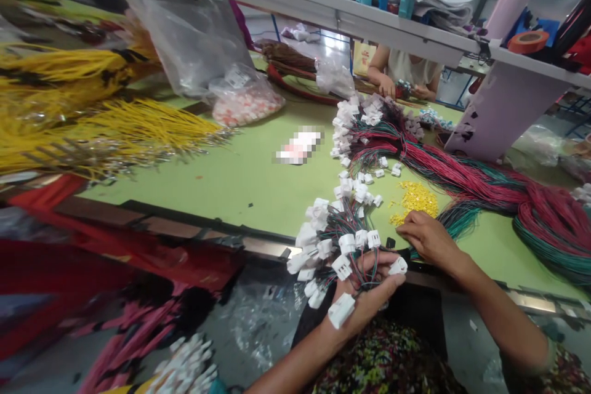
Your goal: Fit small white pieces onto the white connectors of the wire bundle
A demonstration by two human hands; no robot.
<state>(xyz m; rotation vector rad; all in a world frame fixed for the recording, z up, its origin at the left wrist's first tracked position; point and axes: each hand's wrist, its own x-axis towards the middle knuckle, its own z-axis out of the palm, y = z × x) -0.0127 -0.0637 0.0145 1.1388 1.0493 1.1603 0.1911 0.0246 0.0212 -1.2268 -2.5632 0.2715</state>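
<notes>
Dozens of connectors (pixel 341 268) clenched in left hand's (pixel 364 298) fingers; right hand (pixel 429 240) open, released; more bundles (pixel 462 160) remain on tabletop (pixel 258 197).

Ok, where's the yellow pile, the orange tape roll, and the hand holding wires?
Left hand (pixel 364 298), head view, on its palm.
Yellow pile (pixel 414 202), head view, on its middle.
Orange tape roll (pixel 529 42), head view, on its outer side.
</notes>
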